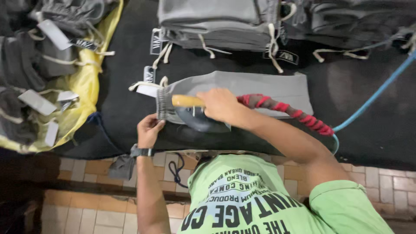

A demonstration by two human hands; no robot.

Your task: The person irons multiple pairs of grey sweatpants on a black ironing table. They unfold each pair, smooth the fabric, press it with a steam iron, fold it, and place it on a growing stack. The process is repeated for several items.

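Shorts [260, 89] lying flat on the dark table [372, 130], I am seeing the right hand [222, 105] gripping the iron [197, 116] by its wooden handle, the left hand [148, 130] pinching the waistband edge, stacked grey clothes [216, 21] sitting behind.

The right hand [222, 105] covers the middle of the wooden iron handle [187, 101], and the dark metal iron soleplate [200, 120] hides part of the folded grey fabric garment [260, 89]. The stacked grey folded garments [216, 21] are cut off by the top edge. The blue hose [377, 93] runs off the right edge.
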